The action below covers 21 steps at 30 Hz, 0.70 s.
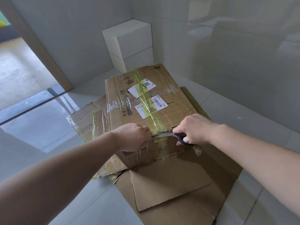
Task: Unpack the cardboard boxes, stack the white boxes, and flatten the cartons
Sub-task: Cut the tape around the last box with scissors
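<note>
the cardboard box (pixel 146 101) carries black handwriting near its far edge, two strokes-heavy chinese characters too loose to read surely. two white shipping labels (pixel 142 87) sit on its top under yellowish tape, each showing a qr code; the nearer label (pixel 151 106) also has a barcode and small print too fine to read. grey printed chinese characters run beside it, blurred under clear tape.
</note>
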Each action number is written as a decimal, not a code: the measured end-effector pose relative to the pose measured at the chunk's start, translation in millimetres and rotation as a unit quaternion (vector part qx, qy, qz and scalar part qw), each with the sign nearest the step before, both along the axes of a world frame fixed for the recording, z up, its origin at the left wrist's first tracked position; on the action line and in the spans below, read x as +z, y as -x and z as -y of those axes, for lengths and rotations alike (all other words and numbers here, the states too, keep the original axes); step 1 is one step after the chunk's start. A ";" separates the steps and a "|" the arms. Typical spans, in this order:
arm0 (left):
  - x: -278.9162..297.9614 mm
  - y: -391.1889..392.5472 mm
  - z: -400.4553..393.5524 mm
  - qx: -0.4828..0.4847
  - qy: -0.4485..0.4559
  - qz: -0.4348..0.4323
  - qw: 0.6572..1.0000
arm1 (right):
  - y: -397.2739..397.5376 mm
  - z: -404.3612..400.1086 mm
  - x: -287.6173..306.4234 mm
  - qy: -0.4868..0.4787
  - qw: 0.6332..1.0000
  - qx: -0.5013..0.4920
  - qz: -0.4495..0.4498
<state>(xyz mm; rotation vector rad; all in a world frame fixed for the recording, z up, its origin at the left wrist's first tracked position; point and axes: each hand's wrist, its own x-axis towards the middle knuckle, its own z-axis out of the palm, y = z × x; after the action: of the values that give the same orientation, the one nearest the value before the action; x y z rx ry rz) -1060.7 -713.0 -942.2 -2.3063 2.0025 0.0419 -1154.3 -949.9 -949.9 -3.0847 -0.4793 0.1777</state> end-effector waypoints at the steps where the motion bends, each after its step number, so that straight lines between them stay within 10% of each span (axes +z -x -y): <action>1: -0.7 -0.3 -0.3 -0.001 -0.001 -0.001 1.000 | 0.1 -0.2 0.1 0.002 1.000 0.000 -0.005; 11: -7.8 -6.9 -3.7 0.020 0.041 -0.035 0.998 | 6.4 -1.3 -1.8 0.006 1.000 0.008 0.008; 17: -20.1 -58.0 -43.8 0.386 -0.003 -0.046 0.921 | 13.4 -16.2 -9.0 0.023 0.998 -0.032 0.052; 21: -40.5 -55.3 -53.0 0.404 -0.004 -0.122 0.906 | 17.3 -24.2 -12.4 0.032 0.997 -0.044 0.053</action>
<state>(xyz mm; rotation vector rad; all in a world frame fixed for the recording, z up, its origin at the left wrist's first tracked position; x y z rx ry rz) -1005.4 -660.0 -982.7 -3.0594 0.9494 0.4035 -1171.6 -925.7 -962.3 -3.1829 -0.3458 0.0278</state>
